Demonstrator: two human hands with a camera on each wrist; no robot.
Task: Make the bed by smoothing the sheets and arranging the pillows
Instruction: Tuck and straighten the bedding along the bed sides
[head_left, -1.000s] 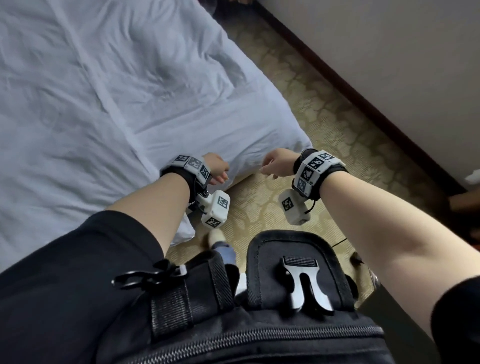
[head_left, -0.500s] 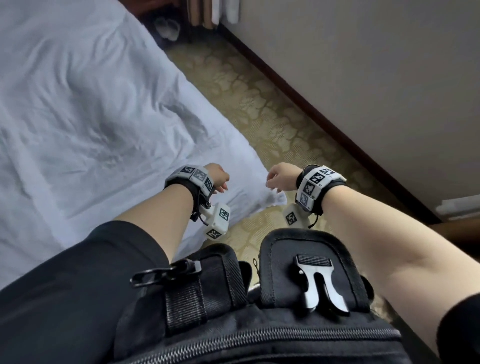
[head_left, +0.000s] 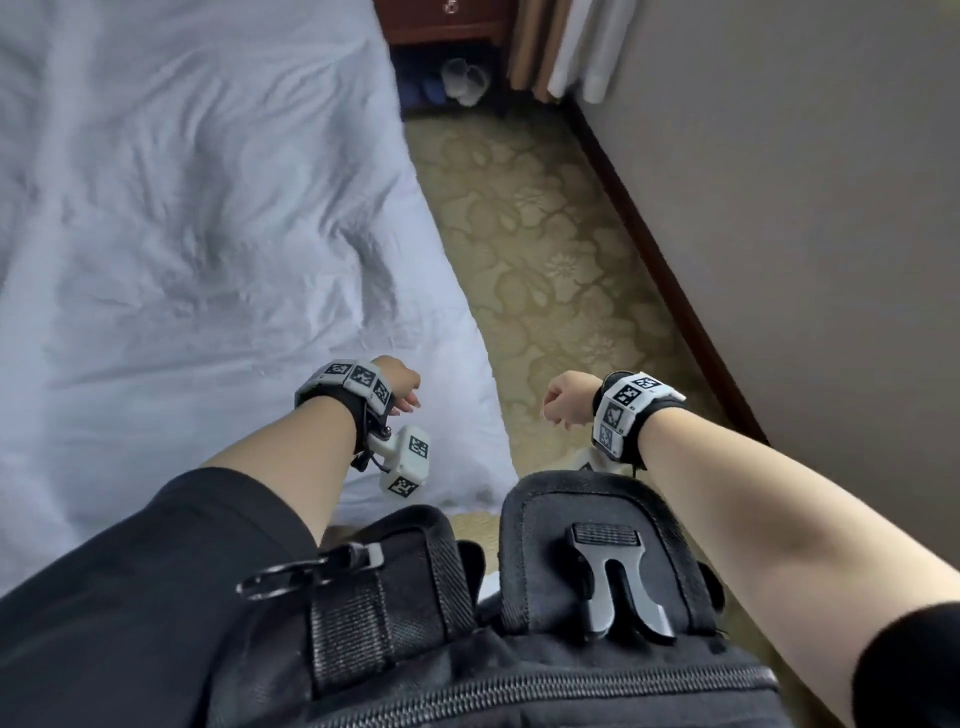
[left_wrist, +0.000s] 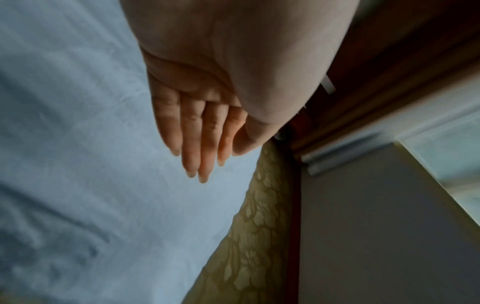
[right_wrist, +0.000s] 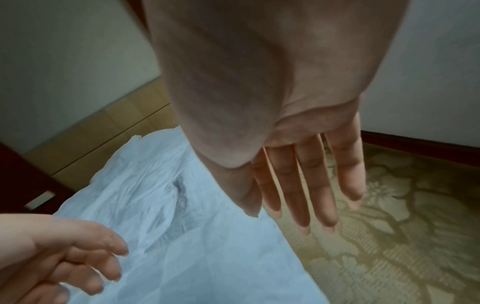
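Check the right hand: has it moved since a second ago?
Yes. It was at the sheet's near corner; now the right hand hangs over the carpet, beyond that corner and clear of the sheet, toward the wall.

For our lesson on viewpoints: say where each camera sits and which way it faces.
Head: on the head, facing down over the crumpled white bed sheet; both forearms, black chest bag show.
Left wrist: along the straight-fingered left hand over the sheet.
Right wrist: along the open right hand over the yellow floral carpet.
All share sheet and carpet.
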